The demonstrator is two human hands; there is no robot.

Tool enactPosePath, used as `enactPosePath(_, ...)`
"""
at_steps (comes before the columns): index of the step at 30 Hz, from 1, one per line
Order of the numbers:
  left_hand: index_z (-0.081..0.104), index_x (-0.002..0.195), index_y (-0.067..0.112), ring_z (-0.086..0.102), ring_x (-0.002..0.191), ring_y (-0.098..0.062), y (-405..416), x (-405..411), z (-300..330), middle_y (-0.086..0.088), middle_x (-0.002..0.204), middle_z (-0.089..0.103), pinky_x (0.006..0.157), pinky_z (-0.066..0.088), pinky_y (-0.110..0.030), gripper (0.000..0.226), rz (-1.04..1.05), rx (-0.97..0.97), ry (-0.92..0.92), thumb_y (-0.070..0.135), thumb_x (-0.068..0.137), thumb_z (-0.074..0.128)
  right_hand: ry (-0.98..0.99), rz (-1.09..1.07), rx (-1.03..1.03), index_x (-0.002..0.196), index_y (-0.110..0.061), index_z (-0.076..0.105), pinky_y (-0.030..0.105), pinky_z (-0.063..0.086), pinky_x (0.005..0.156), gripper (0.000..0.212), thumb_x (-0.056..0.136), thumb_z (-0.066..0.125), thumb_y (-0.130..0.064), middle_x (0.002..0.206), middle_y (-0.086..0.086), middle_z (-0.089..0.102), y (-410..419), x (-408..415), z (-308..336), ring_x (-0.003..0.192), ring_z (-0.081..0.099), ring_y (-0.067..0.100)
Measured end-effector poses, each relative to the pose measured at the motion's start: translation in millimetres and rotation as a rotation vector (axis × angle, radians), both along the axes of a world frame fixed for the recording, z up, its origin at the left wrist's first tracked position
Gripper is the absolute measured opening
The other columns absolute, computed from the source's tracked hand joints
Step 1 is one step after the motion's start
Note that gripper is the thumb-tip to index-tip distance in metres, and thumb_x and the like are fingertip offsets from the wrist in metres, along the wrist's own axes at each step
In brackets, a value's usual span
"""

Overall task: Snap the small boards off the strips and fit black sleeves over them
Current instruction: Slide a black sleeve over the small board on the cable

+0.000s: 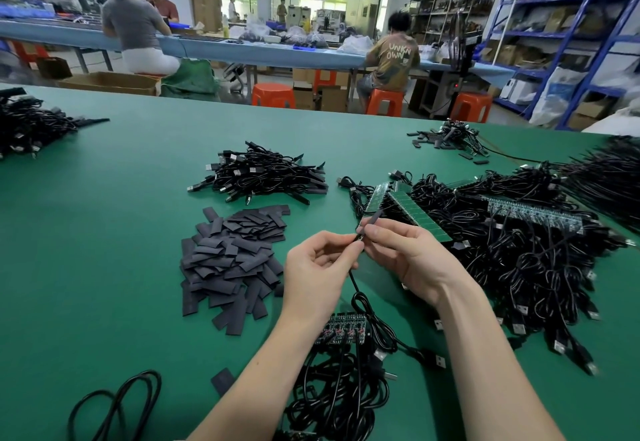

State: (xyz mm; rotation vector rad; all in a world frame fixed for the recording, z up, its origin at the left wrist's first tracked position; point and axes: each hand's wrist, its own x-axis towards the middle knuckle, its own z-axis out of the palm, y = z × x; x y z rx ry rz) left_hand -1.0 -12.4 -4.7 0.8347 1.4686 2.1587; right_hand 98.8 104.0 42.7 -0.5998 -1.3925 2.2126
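Head view: sitting at a wide green work mat (104, 232) in a busy workshop, with other workers seated on orange stools (273, 94) at a long blue bench (242, 52) behind, shelving (554, 25) running along the right.

Holding one small board (362, 230) up over the middle of the mat, both hands meeting on it. Left hand (317, 267) pinching the lower end where the thin black cable (360, 298) leaves, thumb and forefinger closed on it, remaining fingers loosely curled. Right hand (405, 260) pinching the upper part between thumb and fingertips, a black sleeve (373, 219) reaching up and away past them. Probably sliding the sleeve along the board; how far on it has gone, hard telling, since fingers are covering the join. Gripping opposite ends seemingly to brace the board against the push.

Keeping supplies within easy reach: heap of flat black sleeves (232, 260) lying just left of the hands, strips of green boards (412, 208) lying just beyond them on a tangle of cabled boards (519, 250), another short strip (343, 331) lying beneath the wrists. Piling what look like finished, sleeved cables (263, 172) further back, apart from raw stock, likely for avoiding mix-ups.

Looking slim, dark and matte, the held sleeve showing only a narrow edge.
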Motion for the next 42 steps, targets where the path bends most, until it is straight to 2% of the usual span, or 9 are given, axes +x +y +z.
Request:
enactPosePath(5, 0.076, 0.088, 0.006, 0.068, 0.063, -0.012, -0.4, 2.1, 2.7, -0.007, 0.079, 0.076, 0.066, 0.053, -0.017, 0.007, 0.012, -0.001, 0.002, 0.003, 0.083, 0.080, -0.010, -0.008, 0.021, 0.085, -0.005, 0.080, 0.017, 0.057, 0.068, 0.021, 0.064, 0.082, -0.011, 0.085, 0.009, 0.074, 0.2, -1.4, -2.2, 0.074, 0.071, 0.013)
enactPosePath(11, 0.076, 0.093, 0.007, 0.073, 0.070, -0.015, -5.0, 4.7, 9.2, -0.005, 0.081, 0.077, 0.070, 0.056, -0.018, 0.011, 0.040, 0.030, 0.021, 0.004, 0.083, 0.080, 0.020, -0.034, -0.020, 0.091, -0.003, 0.078, 0.017, 0.056, 0.064, 0.025, 0.068, 0.081, -0.011, 0.082, 0.010, 0.074, -0.3, -5.5, -4.8, 0.068, 0.069, 0.012)
enactPosePath(20, 0.079, 0.093, 0.006, 0.071, 0.066, -0.013, -5.1, 5.5, 9.6, -0.005, 0.077, 0.077, 0.066, 0.053, -0.017, 0.010, 0.055, 0.038, 0.060, 0.002, 0.085, 0.078, 0.050, -0.041, -0.053, 0.092, -0.002, 0.078, 0.016, 0.056, 0.061, 0.032, 0.063, 0.085, -0.012, 0.080, 0.009, 0.072, 1.8, -6.1, -7.9, 0.065, 0.068, 0.011)
enactPosePath(30, 0.079, 0.087, 0.011, 0.071, 0.066, -0.012, -5.6, 5.9, 6.5, 0.000, 0.073, 0.076, 0.069, 0.056, -0.020, 0.007, 0.096, -0.016, 0.148, 0.005, 0.085, 0.079, 0.025, -0.002, -0.009, 0.081, -0.007, 0.081, 0.017, 0.056, 0.063, 0.019, 0.063, 0.085, -0.012, 0.078, 0.008, 0.072, -0.1, -3.5, -7.2, 0.065, 0.068, 0.011)
enactPosePath(36, 0.079, 0.085, 0.021, 0.072, 0.072, -0.022, -5.6, 3.8, 1.7, 0.004, 0.078, 0.077, 0.074, 0.061, -0.033, 0.008, 0.122, -0.072, 0.226, 0.012, 0.087, 0.079, 0.001, -0.009, 0.008, 0.077, -0.008, 0.080, 0.017, 0.056, 0.063, 0.010, 0.067, 0.081, -0.008, 0.076, 0.007, 0.073, -2.1, -1.4, -6.1, 0.063, 0.068, 0.011)
enactPosePath(42, 0.079, 0.088, 0.021, 0.072, 0.073, -0.017, -5.5, 1.8, -1.6, 0.006, 0.080, 0.076, 0.075, 0.061, -0.033, 0.005, 0.130, -0.086, 0.305, 0.016, 0.088, 0.078, -0.018, 0.001, 0.050, 0.073, -0.010, 0.080, 0.017, 0.056, 0.065, 0.004, 0.070, 0.078, -0.007, 0.076, 0.006, 0.072, -2.8, 0.1, -5.2, 0.065, 0.068, 0.011)
